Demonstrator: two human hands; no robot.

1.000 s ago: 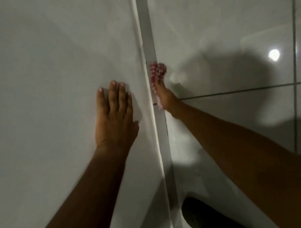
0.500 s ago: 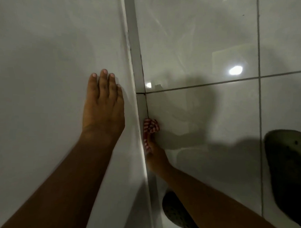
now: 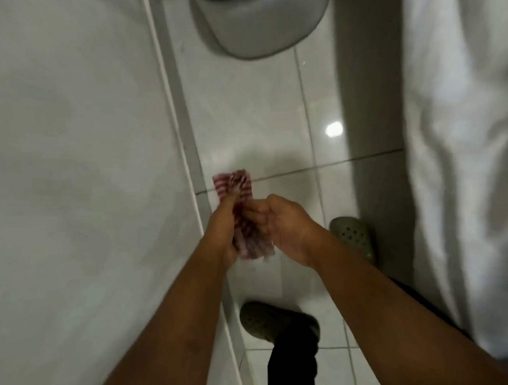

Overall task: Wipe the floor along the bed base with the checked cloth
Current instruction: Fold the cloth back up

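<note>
Checked cloth (image 3: 240, 209) bunched between left hand (image 3: 221, 228) and right hand (image 3: 286, 228) above floor (image 3: 261, 120).

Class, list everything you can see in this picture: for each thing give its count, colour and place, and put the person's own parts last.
checked cloth: one, red and white, bunched between both hands above the floor
bed base: one, white, left side
floor tiles: pale glossy white, centre
bin-like container: one, grey, top centre, only partly in view
white fabric: one, hanging at right
clogs: two, olive green, on the floor, lower centre and right
trouser leg: black, bottom centre
left hand: grip on the cloth
right hand: grip on the cloth
</note>
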